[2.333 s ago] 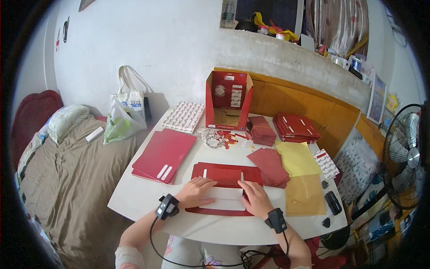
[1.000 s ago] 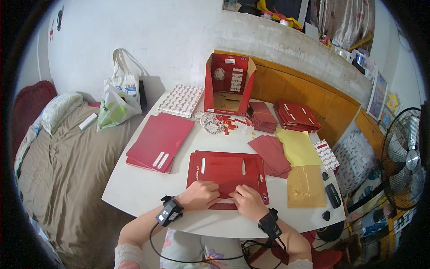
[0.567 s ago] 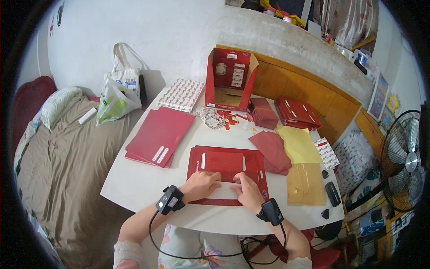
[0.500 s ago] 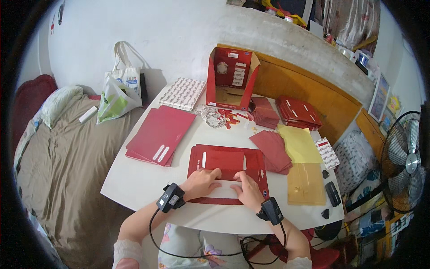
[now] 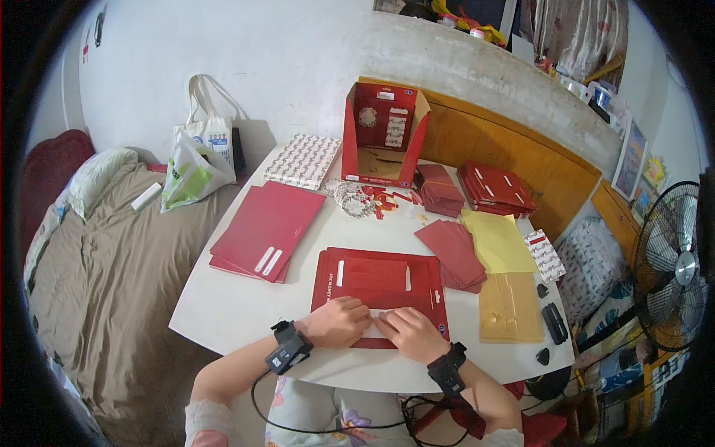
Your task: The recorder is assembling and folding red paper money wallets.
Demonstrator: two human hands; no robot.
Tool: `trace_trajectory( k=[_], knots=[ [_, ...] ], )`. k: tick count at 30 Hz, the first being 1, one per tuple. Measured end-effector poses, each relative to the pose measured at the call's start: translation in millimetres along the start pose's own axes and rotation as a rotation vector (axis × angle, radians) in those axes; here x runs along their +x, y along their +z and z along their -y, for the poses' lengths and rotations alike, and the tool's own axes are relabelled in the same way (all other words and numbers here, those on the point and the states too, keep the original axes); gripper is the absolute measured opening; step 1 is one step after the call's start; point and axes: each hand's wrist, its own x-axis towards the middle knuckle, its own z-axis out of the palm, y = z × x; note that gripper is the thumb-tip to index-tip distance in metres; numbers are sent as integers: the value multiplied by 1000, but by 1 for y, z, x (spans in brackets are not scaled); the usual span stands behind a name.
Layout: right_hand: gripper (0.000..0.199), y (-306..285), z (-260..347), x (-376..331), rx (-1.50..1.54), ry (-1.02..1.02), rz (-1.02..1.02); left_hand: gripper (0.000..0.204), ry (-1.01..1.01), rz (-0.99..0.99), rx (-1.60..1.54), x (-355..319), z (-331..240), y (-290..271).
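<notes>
A flat red card (image 5: 430,294) lies in front of me on the white table, with a smaller red paper envelope (image 5: 374,274) on it between two white slots. Over the card's near part, my left hand (image 5: 339,322) and my right hand (image 5: 413,333) meet with curled fingers. Both hands pinch a white strip (image 5: 381,316), which shows only in part between the fingertips; the rest is hidden beneath them. Right of the card lies a fanned pile of plain red envelopes (image 5: 452,253).
Large red cards (image 5: 268,223) are stacked at left, beside a white patterned box (image 5: 304,160). Behind stand an open red display box (image 5: 386,134) and a stack of red packs (image 5: 495,188). Yellow sheets (image 5: 499,242) and a black stapler-like object (image 5: 553,322) lie at right.
Both hands have drawn closer together and their fingers have curled over the white strip, covering most of it. The red card sits slightly lower in view.
</notes>
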Motion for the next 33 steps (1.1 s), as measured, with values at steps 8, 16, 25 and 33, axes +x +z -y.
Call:
trace_trajectory(
  k=[8,16,25,33],
  knots=[
    [23,-7,-7,-7,15,13,55,17,-21,-56,32,-12,-3,-5],
    [26,-13,-26,-33,232,134,73,19,-81,-13,-86,-37,10,-20],
    [38,-20,-35,-37,348,173,120,32,-118,98,-118,-44,10,-34],
    [33,-15,-43,-43,422,204,71,22,-276,-34,-294,-46,10,-34]
  ],
)
